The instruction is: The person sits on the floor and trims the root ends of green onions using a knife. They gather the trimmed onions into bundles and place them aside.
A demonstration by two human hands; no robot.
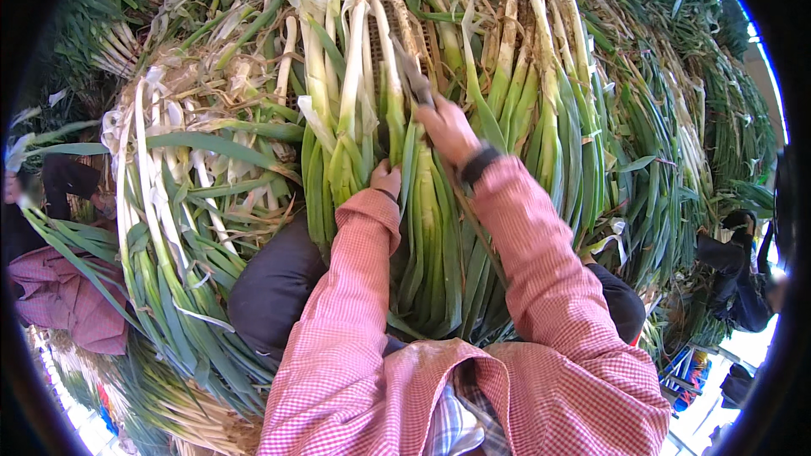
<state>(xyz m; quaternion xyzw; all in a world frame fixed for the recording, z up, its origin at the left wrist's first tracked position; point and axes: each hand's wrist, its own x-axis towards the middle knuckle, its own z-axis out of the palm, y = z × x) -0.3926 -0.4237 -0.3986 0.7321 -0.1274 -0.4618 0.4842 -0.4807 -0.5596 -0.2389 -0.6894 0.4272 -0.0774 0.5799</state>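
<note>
My right hand [447,130] is shut on a blurred knife-like tool [415,79]. The tool slants up and left beside the white shank of a large green onion [391,85]. Just below, my left hand [386,178] grips the green part of that onion; my sleeve and the leaves hide some of its fingers. More green onions [353,76] with cleaned white shanks lie to the left of it. On the right are others [507,25] with brown soil and roots on their ends. Long green leaves [427,234] hang down between my knees.
Peeled skins and roots [244,79] are heaped at the left, above a bundle of white-shanked onions [149,171]. A woven basket-like surface [383,25] shows behind the shanks. Onion piles [665,120] surround me. Other people are partly visible at the far left [70,304] and right [728,272].
</note>
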